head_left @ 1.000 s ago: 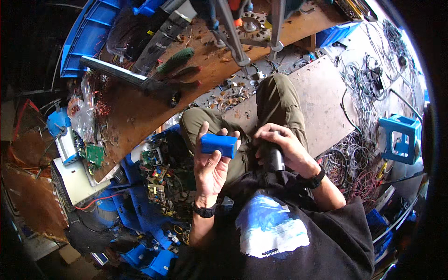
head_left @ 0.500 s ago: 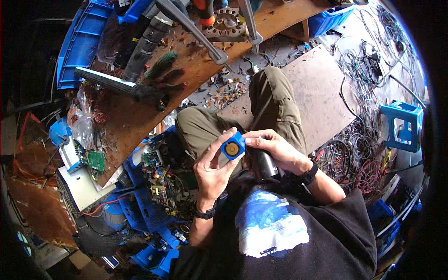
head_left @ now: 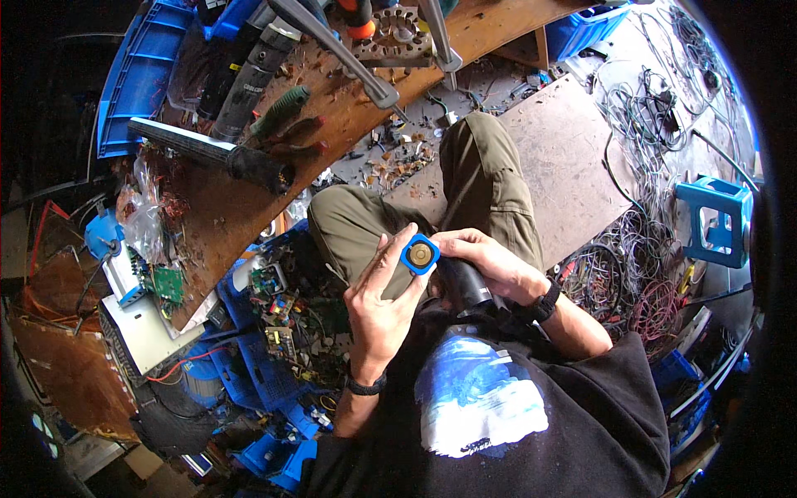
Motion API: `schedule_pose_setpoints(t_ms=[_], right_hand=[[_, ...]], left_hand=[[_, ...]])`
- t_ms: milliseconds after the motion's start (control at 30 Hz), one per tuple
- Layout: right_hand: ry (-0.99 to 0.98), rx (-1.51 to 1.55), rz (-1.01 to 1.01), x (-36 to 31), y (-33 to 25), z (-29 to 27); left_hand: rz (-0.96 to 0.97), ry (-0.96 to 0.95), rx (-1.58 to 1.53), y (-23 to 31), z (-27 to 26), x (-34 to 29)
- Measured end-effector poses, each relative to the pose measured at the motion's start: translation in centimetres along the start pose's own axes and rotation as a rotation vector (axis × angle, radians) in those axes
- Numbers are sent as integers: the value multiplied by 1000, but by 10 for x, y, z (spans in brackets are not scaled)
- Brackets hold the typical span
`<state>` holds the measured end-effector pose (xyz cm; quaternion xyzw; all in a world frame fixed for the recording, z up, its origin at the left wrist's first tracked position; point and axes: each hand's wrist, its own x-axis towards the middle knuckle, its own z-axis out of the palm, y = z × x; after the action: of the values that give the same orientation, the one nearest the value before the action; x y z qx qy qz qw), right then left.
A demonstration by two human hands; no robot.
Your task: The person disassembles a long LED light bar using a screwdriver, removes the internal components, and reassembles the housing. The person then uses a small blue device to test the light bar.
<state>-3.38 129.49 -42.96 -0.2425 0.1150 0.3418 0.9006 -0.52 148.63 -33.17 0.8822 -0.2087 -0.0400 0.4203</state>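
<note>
Hands meet over the lap of the seated person, near the middle of the view. The left hand (head_left: 383,309) has its grip closed around a small blue block (head_left: 420,254), thumb and fingers on its sides. The block turns one end face up toward the camera; this face carries a round brass-coloured disc. Its long axis goes away from the viewer, so its length is hidden. The right hand (head_left: 490,264) has its grip closed on a dark cylindrical tool (head_left: 466,286), just right of the block and touching it. The front end of the tool is covered by the fingers. Farther left stands a cluttered wooden tabletop (head_left: 249,207).
</note>
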Motion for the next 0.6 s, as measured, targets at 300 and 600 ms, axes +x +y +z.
schedule_pose_setpoints(t_ms=[300,600], right_hand=[[43,2,26,7,7,-6],[22,-6,26,10,11,-11]], left_hand=[[-46,19,62,5,4,1],[-28,6,84,3,5,-2]])
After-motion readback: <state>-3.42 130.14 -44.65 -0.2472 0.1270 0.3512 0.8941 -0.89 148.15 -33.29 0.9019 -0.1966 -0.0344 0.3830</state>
